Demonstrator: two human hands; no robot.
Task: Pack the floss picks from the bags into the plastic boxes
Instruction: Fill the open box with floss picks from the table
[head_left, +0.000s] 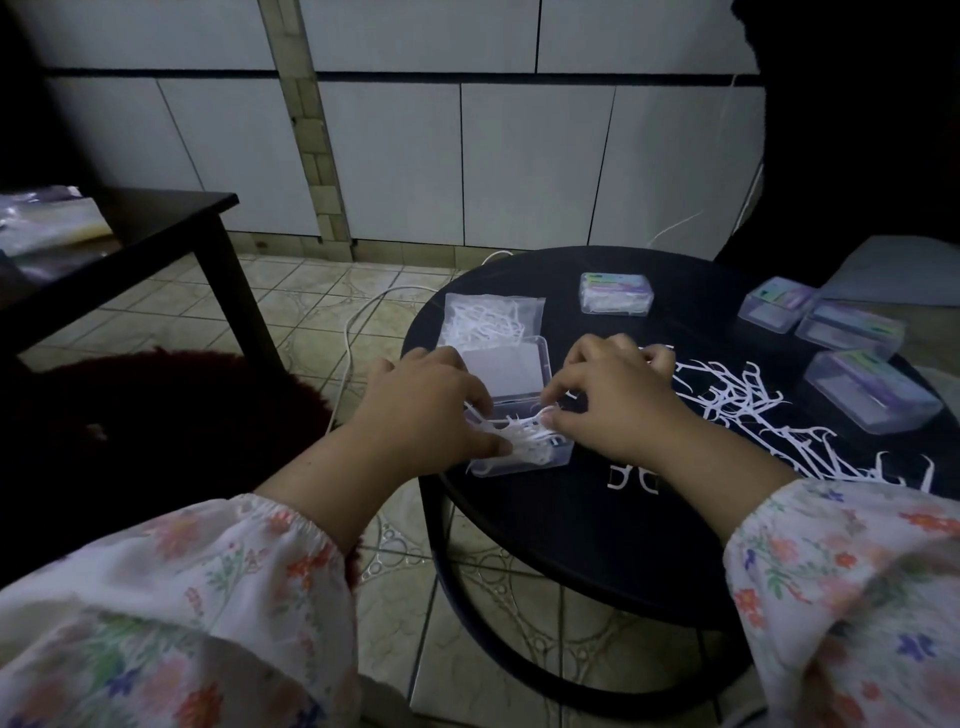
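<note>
A person in floral sleeves works at a round black worktop (545, 519). Both hands meet over an open clear plastic box (519, 457) near the worktop's left edge, its hinged lid (506, 371) lying flat behind it. The left hand (421, 410) and right hand (618, 400) each have curled fingers pinching a tangled bunch of white floss picks (519, 439) resting in the box. Behind the lid lies a clear bag of picks (491, 319). Loose white picks (769, 415) are scattered to the right. Four closed, filled boxes (616, 294) sit farther back and right.
</note>
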